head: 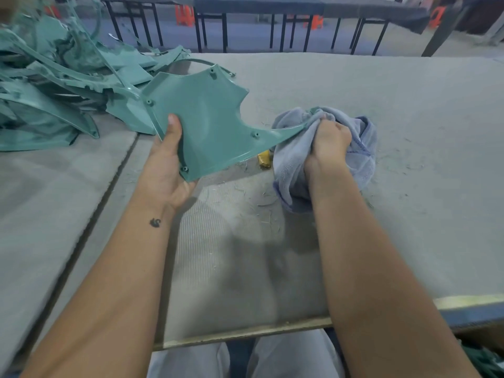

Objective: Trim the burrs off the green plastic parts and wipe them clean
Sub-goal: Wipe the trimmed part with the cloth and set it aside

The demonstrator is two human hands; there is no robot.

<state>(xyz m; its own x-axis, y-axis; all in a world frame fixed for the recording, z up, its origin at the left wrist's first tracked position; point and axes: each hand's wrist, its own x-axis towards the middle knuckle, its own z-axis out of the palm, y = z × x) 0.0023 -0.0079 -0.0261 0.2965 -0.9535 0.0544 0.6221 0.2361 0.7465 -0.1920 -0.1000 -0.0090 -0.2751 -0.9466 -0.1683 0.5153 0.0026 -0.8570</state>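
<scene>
The left hand grips the green panel by its near edge, thumb on top, holding it above the table to expose the tapered tip. The right hand clenches the blue cloth around that tip, apparently wiping it. Unprocessed parts lie left of the panel.

Soft even daylight, blurred warped edges

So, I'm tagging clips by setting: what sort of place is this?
Probably a factory finishing bench: a heap of green moulded plastic parts, a grey felt-covered worktable littered with trimmings, and rows of workbenches behind.
</scene>
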